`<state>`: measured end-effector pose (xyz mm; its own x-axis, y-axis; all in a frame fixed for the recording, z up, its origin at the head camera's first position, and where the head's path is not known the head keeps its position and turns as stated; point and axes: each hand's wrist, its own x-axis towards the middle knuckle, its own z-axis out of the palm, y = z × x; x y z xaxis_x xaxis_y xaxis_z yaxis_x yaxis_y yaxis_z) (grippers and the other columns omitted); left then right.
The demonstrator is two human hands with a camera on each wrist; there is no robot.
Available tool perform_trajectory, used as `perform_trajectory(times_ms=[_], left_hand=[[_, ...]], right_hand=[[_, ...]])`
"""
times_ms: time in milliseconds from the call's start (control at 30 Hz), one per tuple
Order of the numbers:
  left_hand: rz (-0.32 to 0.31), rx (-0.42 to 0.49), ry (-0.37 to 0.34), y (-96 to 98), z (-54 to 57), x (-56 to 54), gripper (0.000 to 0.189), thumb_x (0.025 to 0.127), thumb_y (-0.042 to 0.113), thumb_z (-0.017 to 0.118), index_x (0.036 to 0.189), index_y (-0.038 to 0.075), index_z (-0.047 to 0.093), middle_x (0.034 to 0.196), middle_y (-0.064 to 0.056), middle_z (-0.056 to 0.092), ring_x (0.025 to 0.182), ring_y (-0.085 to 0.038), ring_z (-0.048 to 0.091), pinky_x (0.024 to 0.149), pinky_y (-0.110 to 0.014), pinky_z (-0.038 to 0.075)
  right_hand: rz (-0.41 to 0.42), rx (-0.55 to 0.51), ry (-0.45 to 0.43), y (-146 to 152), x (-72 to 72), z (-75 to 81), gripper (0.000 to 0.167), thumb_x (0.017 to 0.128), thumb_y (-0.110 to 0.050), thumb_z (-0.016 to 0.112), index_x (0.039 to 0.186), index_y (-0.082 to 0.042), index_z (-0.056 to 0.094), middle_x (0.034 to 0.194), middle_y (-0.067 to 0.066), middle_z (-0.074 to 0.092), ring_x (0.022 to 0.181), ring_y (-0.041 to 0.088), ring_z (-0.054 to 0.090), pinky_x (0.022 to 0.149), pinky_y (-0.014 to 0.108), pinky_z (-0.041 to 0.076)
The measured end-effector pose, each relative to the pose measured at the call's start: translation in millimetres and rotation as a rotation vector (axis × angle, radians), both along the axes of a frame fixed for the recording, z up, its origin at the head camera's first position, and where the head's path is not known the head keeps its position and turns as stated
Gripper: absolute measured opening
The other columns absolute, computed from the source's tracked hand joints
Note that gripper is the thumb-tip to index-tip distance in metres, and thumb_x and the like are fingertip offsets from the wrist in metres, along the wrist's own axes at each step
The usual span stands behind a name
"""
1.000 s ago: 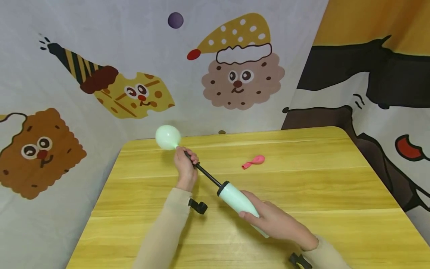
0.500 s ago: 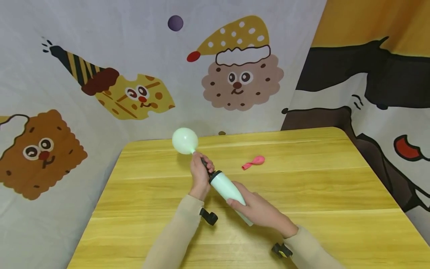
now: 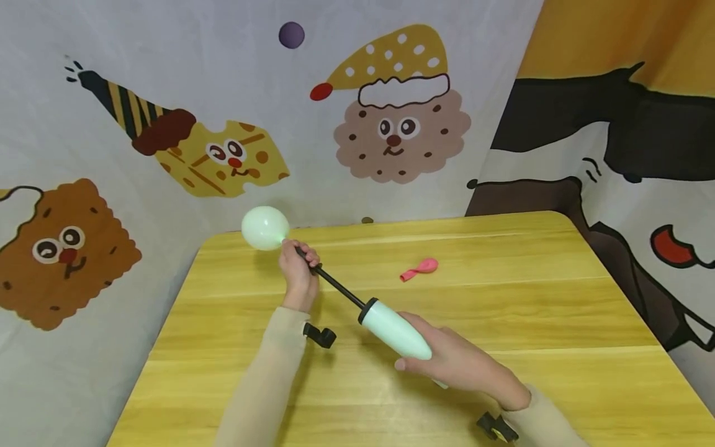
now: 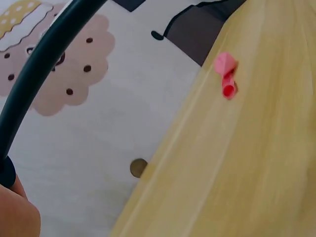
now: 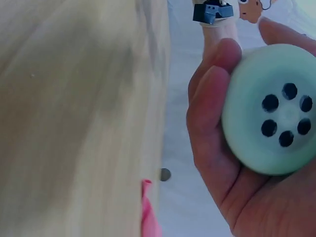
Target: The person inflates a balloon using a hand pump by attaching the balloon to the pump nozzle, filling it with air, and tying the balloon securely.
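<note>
A hand-held balloon pump slants across the middle of the head view, its mint-green barrel (image 3: 393, 329) joined to a bare black rod (image 3: 339, 285). My left hand (image 3: 298, 270) grips the black front end, with fingers at the neck of a partly inflated pale green balloon (image 3: 265, 228). The balloon stands out beyond that hand, near the table's back edge. My right hand (image 3: 460, 361) holds the barrel at its rear. In the right wrist view, the barrel's round end cap (image 5: 276, 158) with several dark holes shows in the palm, fingers curled around it.
A limp pink balloon (image 3: 420, 269) lies on the wooden table (image 3: 530, 298), right of the rod. Behind the table hangs a white cloth (image 3: 313, 161) printed with cartoon biscuits and cheese. Each sleeve cuff carries a small black device (image 3: 320, 336).
The barrel slid forward over the rod to the left hand, then drew back, baring the rod again. Both hands moved right, then the left returned leftward. The green balloon looks slightly larger.
</note>
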<state>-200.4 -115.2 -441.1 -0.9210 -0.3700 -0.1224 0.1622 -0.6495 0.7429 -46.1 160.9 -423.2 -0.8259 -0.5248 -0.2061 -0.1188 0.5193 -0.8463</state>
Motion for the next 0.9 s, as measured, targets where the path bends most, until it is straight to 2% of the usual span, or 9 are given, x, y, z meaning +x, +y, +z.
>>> perform_trajectory(times_ms=[200, 333, 633, 733, 900], left_hand=[[-0.027, -0.075, -0.017, 5.7, -13.4, 6.4, 0.04, 0.116, 0.032, 0.028, 0.085, 0.012, 0.045, 0.068, 0.002, 0.049, 0.049, -0.005, 0.043, 0.043, -0.016, 0.036], [-0.064, -0.112, -0.022, 17.9, -20.8, 14.6, 0.043, 0.116, 0.032, 0.028, 0.083, 0.01, 0.046, 0.065, 0.002, 0.047, 0.05, -0.006, 0.043, 0.044, -0.016, 0.036], [-0.157, -0.126, -0.025, 47.8, -23.9, 30.0, 0.043, 0.115, 0.031, 0.031, 0.081, 0.011, 0.047, 0.063, 0.002, 0.047, 0.05, -0.006, 0.043, 0.045, -0.016, 0.037], [-0.148, -0.13, -0.027, 48.2, -22.5, 29.0, 0.044, 0.115, 0.032, 0.031, 0.08, 0.011, 0.047, 0.062, 0.003, 0.047, 0.048, -0.005, 0.043, 0.043, -0.016, 0.036], [-0.088, -0.059, 0.004, 34.3, -11.1, 17.0, 0.042, 0.115, 0.032, 0.03, 0.082, 0.011, 0.045, 0.066, 0.004, 0.047, 0.047, -0.003, 0.042, 0.041, -0.014, 0.034]], right_hand=[[-0.022, 0.013, -0.006, -13.6, -4.9, -14.1, 0.076, 0.091, -0.036, 0.079, 0.155, -0.027, 0.039, 0.102, 0.007, 0.063, 0.059, 0.014, 0.062, 0.05, 0.034, 0.054], [-0.044, 0.01, 0.008, -24.0, -11.3, -20.5, 0.075, 0.09, -0.032, 0.079, 0.154, -0.018, 0.041, 0.098, 0.008, 0.064, 0.058, 0.013, 0.062, 0.048, 0.034, 0.053], [-0.067, -0.023, 0.03, -35.6, -25.0, -17.9, 0.073, 0.092, -0.031, 0.077, 0.153, -0.012, 0.041, 0.088, 0.007, 0.065, 0.057, 0.016, 0.063, 0.048, 0.035, 0.055], [-0.062, -0.044, 0.019, -37.9, -24.5, -15.5, 0.073, 0.094, -0.033, 0.076, 0.154, -0.012, 0.039, 0.085, 0.006, 0.064, 0.055, 0.016, 0.063, 0.047, 0.035, 0.054], [-0.055, -0.049, -0.005, -32.7, -17.0, -9.3, 0.075, 0.096, -0.036, 0.074, 0.158, -0.02, 0.035, 0.08, 0.004, 0.064, 0.05, 0.014, 0.06, 0.044, 0.034, 0.052]])
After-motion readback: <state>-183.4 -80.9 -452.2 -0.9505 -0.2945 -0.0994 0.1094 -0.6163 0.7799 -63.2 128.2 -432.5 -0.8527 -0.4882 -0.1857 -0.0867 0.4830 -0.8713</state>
